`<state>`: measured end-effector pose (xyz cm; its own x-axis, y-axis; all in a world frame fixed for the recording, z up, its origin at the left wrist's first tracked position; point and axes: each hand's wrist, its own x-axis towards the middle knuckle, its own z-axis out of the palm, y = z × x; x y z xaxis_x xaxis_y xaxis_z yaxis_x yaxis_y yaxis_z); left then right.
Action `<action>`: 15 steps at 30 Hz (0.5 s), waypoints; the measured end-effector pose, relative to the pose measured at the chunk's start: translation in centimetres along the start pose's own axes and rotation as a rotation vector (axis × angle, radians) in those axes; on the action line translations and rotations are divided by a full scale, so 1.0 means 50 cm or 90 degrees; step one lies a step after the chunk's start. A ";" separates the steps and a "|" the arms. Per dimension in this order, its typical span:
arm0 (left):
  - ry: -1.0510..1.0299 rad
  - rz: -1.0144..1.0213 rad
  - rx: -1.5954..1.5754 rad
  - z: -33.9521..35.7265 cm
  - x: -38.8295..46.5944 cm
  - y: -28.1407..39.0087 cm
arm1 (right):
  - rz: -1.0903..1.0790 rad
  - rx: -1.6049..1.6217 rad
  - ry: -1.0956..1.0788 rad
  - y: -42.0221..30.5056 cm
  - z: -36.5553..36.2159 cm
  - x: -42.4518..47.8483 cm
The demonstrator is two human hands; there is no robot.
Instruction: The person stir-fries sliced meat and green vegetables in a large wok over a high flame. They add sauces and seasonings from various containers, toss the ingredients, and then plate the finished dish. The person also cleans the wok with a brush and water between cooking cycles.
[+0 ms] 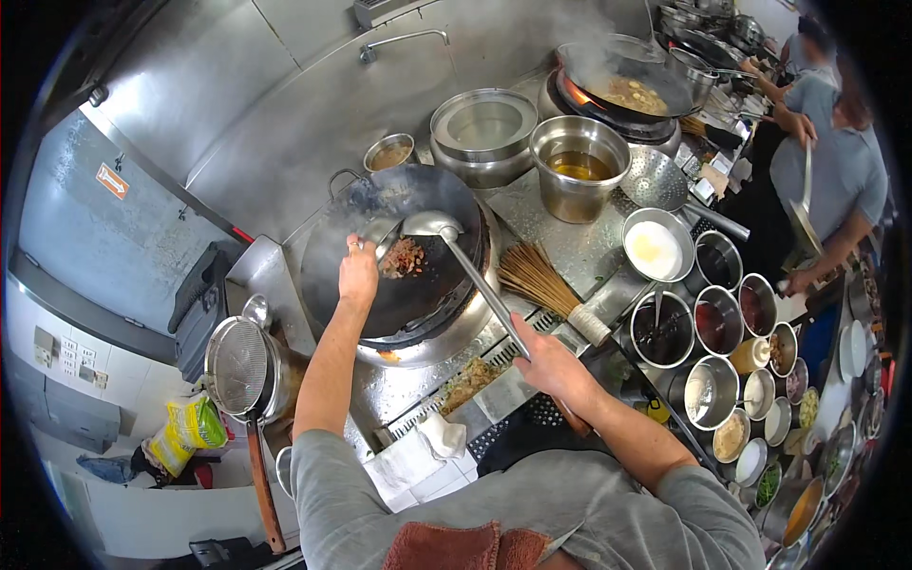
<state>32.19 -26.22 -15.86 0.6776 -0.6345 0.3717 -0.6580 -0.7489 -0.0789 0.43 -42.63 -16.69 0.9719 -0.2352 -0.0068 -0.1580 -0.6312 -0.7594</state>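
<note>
A dark wok sits on a steel burner in front of me, with a small heap of chopped meat-like food in it. My left hand reaches over the wok, its fingers closed on a metal bowl that is tilted over the food. My right hand grips the long handle of a steel wok ladle. The ladle's bowl is beside the metal bowl, above the wok. Steam rises at the wok's far side.
Right of the wok lie a bamboo wok brush, a steel pot of oil and a perforated skimmer. Several sauce containers line the right side. A mesh strainer rests at left. Another wok steams at back; a co-worker stands at far right.
</note>
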 end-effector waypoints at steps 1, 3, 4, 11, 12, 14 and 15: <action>0.023 -0.020 -0.010 -0.004 0.001 -0.004 | -0.001 0.002 0.000 0.001 0.000 0.000; 0.065 -0.057 -0.029 -0.019 0.003 -0.012 | 0.001 0.009 -0.001 0.004 0.002 -0.004; 0.052 -0.076 -0.058 -0.027 -0.002 -0.005 | 0.000 0.014 0.008 0.006 0.006 -0.005; 0.101 -0.039 -0.060 -0.043 -0.018 -0.011 | 0.036 0.043 0.026 0.005 0.020 -0.013; 0.069 -0.036 -0.057 -0.033 -0.029 -0.016 | 0.030 0.044 0.019 0.003 0.024 -0.014; 0.000 -0.051 -0.036 -0.014 -0.043 -0.018 | 0.021 0.068 0.030 -0.006 0.022 -0.020; 0.009 -0.071 -0.065 -0.012 -0.041 -0.013 | 0.016 0.076 0.039 -0.004 0.013 -0.017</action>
<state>31.02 -24.29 -16.02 0.7442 -0.5450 0.3862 -0.6091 -0.7910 0.0573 -0.25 -41.82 -16.94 0.9548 -0.2972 0.0105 -0.1569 -0.5335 -0.8311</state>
